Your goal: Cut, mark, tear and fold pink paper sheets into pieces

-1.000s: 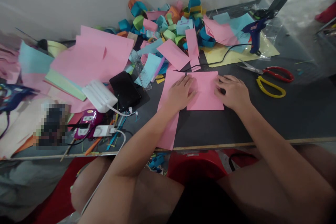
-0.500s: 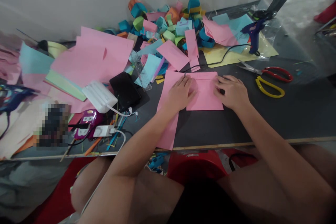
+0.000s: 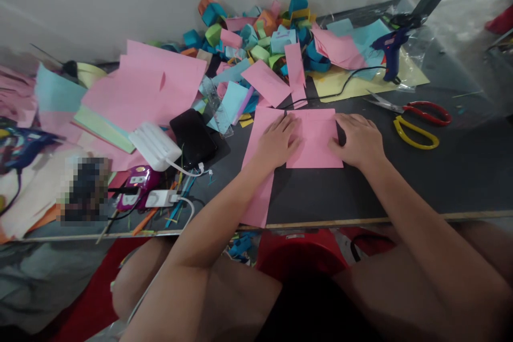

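Observation:
A pink paper piece [image 3: 315, 141] lies flat on the dark table, with a narrow band along its top edge. My left hand [image 3: 279, 141] rests flat across its left side and on a longer pink sheet [image 3: 258, 192] beside it, fingers spread. At the right edge of the piece, my right hand [image 3: 356, 139] touches the paper with its thumb, the other fingers stretched toward the top right corner. Neither hand grips anything.
Scissors [image 3: 417, 123] with red and yellow handles lie to the right. Behind them is a blue glue gun [image 3: 393, 53]. Colored paper loops [image 3: 260, 53] pile along the wall. A black phone [image 3: 193, 138] and white power bank [image 3: 155, 146] lie left.
The fingers of my right hand have shifted off the top of the pink piece toward its right edge. My left hand stays on the paper. The view has moved slightly.

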`<state>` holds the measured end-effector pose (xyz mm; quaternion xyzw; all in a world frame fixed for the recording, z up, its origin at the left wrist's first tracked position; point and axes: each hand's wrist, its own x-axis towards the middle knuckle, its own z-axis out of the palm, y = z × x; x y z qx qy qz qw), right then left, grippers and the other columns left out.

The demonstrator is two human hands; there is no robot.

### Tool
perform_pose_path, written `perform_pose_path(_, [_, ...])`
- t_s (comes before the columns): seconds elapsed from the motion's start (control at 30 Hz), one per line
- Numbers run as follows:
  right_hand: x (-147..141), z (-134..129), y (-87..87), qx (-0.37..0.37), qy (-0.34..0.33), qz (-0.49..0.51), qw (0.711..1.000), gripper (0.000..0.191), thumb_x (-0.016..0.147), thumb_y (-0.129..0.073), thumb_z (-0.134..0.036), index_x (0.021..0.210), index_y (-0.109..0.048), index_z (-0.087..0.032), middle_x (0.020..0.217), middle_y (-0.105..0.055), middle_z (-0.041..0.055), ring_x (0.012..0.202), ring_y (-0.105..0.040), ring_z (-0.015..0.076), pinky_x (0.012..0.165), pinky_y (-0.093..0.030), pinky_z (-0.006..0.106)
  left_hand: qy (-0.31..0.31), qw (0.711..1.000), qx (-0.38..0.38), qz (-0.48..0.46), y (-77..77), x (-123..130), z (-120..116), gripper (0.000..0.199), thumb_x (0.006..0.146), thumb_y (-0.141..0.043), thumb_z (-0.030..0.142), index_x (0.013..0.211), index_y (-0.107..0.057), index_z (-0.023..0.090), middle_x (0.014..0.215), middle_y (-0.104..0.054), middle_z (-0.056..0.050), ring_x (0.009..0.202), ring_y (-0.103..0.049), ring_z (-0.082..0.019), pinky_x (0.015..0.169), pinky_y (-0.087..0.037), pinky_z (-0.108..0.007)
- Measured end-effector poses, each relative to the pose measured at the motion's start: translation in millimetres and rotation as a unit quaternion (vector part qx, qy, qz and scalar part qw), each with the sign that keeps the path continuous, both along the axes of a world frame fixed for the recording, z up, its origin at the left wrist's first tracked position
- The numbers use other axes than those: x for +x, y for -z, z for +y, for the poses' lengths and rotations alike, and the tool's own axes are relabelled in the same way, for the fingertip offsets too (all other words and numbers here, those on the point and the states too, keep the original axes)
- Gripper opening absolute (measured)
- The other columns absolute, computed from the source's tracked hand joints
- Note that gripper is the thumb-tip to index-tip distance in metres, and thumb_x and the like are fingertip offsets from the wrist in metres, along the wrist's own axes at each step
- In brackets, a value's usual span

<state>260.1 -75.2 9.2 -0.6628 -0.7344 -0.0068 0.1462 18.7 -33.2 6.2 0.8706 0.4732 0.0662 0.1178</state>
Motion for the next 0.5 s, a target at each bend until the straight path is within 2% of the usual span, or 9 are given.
perform_pose_path(0.07, [0.2, 0.6, 0.3, 0.003, 0.008, 0.007, 1.000, 0.062, 0.088, -0.059, -0.038, 0.144, -0.063, -0.012, 0.139, -0.072, 0.0200, 0.129, -0.063, 0.0396, 0.108, -0.047, 0.055, 0.001, 1.000, 0.009, -0.007, 2.3, -0.7, 0.3, 0.064, 0.110, -0.042, 0.047, 0.166, -0.041, 0.015, 0.177, -0.032, -0.010, 0.166, -0.029, -0.029, 0.138, -0.025, -0.046])
perform_pose_path(0.2, [1.6, 1.0, 2.7, 0.002, -0.015, 0.013, 1.000, 0.056, 0.090, -0.056, -0.037, 0.142, -0.066, -0.019, 0.146, -0.070, 0.0141, 0.134, -0.060, 0.0389, 0.109, -0.047, 0.057, 0.002, 1.000, 0.012, -0.009, 2.9, -0.5, -0.2, 0.065, 0.110, -0.042, 0.047, 0.166, -0.041, 0.015, 0.177, -0.033, -0.010, 0.166, -0.029, -0.029, 0.138, -0.026, -0.045])
perform_pose_path(0.37, [2.6, 0.8, 4.6, 0.003, -0.011, 0.018, 1.000, 0.055, 0.091, -0.057, -0.037, 0.143, -0.068, -0.021, 0.145, -0.072, 0.0124, 0.136, -0.060, 0.0388, 0.110, -0.047, 0.060, -0.005, 1.000, 0.011, -0.009, 3.2, -0.5, -0.5, 0.065, 0.110, -0.041, 0.048, 0.166, -0.040, 0.015, 0.176, -0.034, -0.010, 0.166, -0.029, -0.029, 0.138, -0.024, -0.045])
perform_pose_path(0.5, [2.7, 0.7, 4.8, -0.001, -0.009, 0.015, 1.000, 0.056, 0.091, -0.057, -0.038, 0.143, -0.068, -0.019, 0.146, -0.071, 0.0128, 0.137, -0.060, 0.0381, 0.110, -0.047, 0.059, 0.001, 1.000, 0.007, -0.016, 2.3, -1.4, -0.4, 0.064, 0.110, -0.040, 0.049, 0.166, -0.040, 0.018, 0.176, -0.035, -0.008, 0.166, -0.029, -0.028, 0.138, -0.023, -0.046])
